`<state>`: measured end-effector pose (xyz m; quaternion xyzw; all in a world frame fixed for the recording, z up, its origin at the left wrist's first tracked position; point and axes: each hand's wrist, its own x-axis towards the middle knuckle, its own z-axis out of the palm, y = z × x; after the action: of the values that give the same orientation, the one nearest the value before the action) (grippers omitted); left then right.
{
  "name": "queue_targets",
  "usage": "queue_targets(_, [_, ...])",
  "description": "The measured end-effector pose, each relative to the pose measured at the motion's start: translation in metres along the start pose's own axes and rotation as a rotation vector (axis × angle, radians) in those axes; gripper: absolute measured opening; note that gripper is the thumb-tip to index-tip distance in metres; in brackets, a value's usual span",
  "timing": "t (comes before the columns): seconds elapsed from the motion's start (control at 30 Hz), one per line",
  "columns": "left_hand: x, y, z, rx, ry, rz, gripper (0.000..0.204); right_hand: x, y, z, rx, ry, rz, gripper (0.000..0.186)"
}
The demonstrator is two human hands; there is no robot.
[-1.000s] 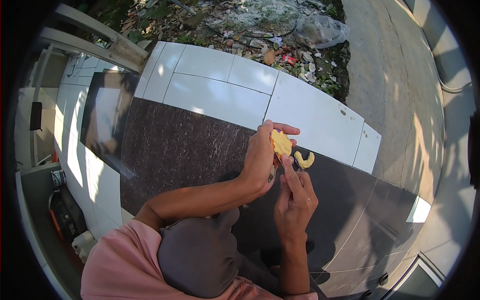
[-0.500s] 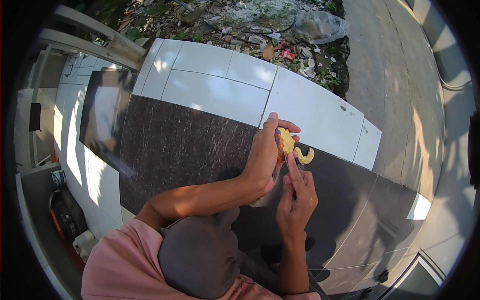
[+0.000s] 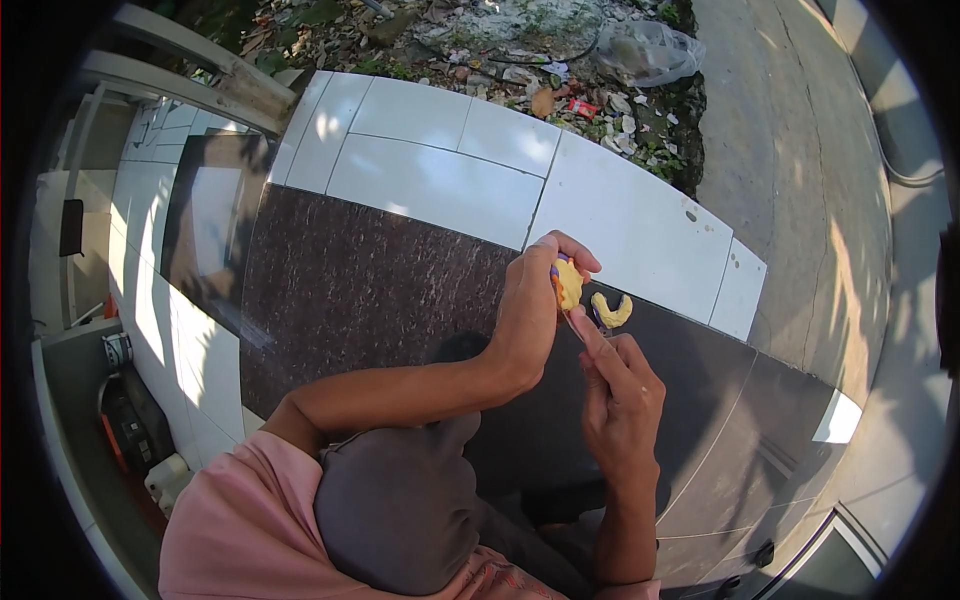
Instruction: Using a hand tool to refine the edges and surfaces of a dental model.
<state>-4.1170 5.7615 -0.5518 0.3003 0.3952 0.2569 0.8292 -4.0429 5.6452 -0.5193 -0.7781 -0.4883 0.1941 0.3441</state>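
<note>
My left hand point(image 3: 525, 320), fingers curled, grips a small lumpy piece point(image 3: 568, 282) with a pale yellow face and orange and purple edges. My right hand point(image 3: 622, 400) is closed around a slender tool point(image 3: 574, 322), mostly hidden, its index finger stretched along it at the lower edge of that piece. Just beyond and to the right of my hands, a horseshoe-shaped piece point(image 3: 612, 312), yellow on top with a dark purple underside, lies on the dark tiled surface point(image 3: 680, 370).
White tiles point(image 3: 640, 240) border the dark ones. Past them are a litter-strewn strip of soil with a plastic bag point(image 3: 650, 55), and a concrete path point(image 3: 775, 150) on the right. A metal railing point(image 3: 200, 90) stands at upper left; a black-and-red object point(image 3: 130, 430) sits at lower left.
My right hand has shifted to the right. My left hand has risen slightly and turned, tilting the held piece so that less of its yellow face shows.
</note>
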Motion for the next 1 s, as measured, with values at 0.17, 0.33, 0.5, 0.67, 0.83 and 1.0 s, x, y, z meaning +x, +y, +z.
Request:
queue_targets(0.17, [0.003, -0.005, -0.004, 0.179, 0.029, 0.093, 0.036, -0.001, -0.006, 0.005, -0.046, -0.029, 0.041, 0.044])
queue_targets(0.33, [0.003, -0.007, -0.004, 0.152, 0.026, 0.078, 0.036, -0.007, -0.004, 0.017, -0.033, 0.027, 0.059, 0.045])
queue_targets(0.5, [0.003, -0.007, 0.005, 0.1, 0.008, 0.071, 0.038, -0.015, -0.005, 0.036, 0.114, 0.206, 0.104, 0.047])
queue_targets(0.67, [0.003, -0.01, 0.0, 0.107, -0.03, 0.13, 0.04, -0.019, -0.013, 0.047, 0.171, 0.259, 0.177, 0.046])
queue_targets(0.83, [0.002, -0.012, 0.001, 0.077, -0.067, 0.138, 0.04, -0.023, -0.014, 0.05, 0.189, 0.284, 0.187, 0.043])
queue_targets(1.0, [0.003, -0.014, 0.003, -0.053, -0.071, 0.033, 0.04, -0.025, -0.008, 0.046, 0.189, 0.288, 0.168, 0.041])
